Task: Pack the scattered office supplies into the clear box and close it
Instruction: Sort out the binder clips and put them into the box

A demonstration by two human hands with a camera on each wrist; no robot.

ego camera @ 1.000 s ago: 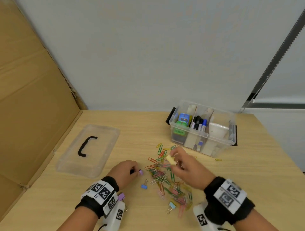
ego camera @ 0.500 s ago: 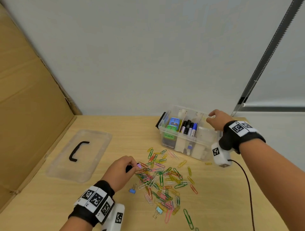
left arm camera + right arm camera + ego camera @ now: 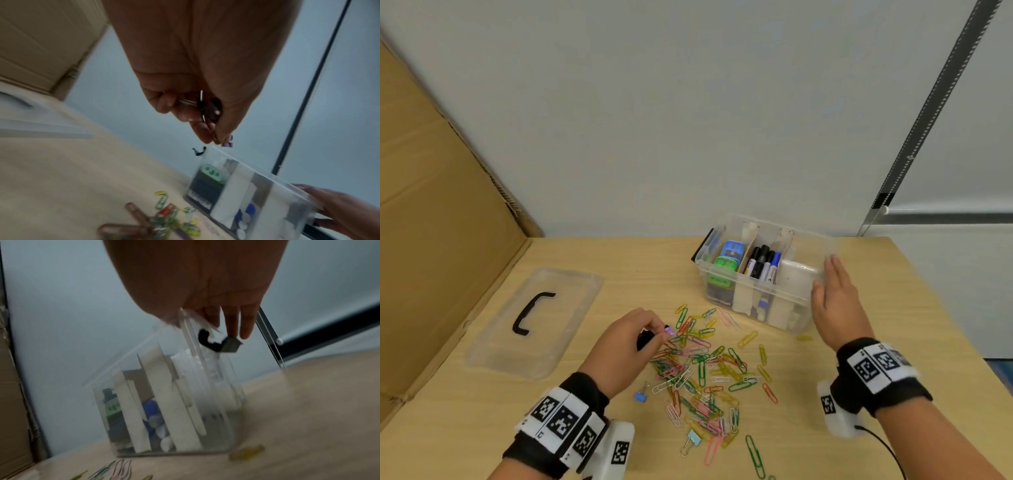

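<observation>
The clear box (image 3: 753, 310) stands open at the back right of the table, with markers and a green and blue item in its compartments. My right hand (image 3: 828, 274) lies against its right end with straight fingers (image 3: 245, 324), beside the black latch (image 3: 207, 341). My left hand (image 3: 659, 334) hovers at the left edge of a pile of coloured paper clips (image 3: 702, 370). It pinches a purple binder clip (image 3: 669, 330) and keeps a black binder clip (image 3: 202, 105) in its curled fingers. The box's clear lid (image 3: 534, 318) with a black handle lies flat at the left.
A blue binder clip (image 3: 641, 395) and a light blue one (image 3: 693, 438) lie loose near the pile. A cardboard wall (image 3: 441, 205) rises along the table's left side. A grey wall runs behind the box. The table's right edge is close beyond my right wrist.
My right hand left the paper clip pile with a small pale thing, reached over the box, and now rests empty against its right end. The left hand has stayed by the pile.
</observation>
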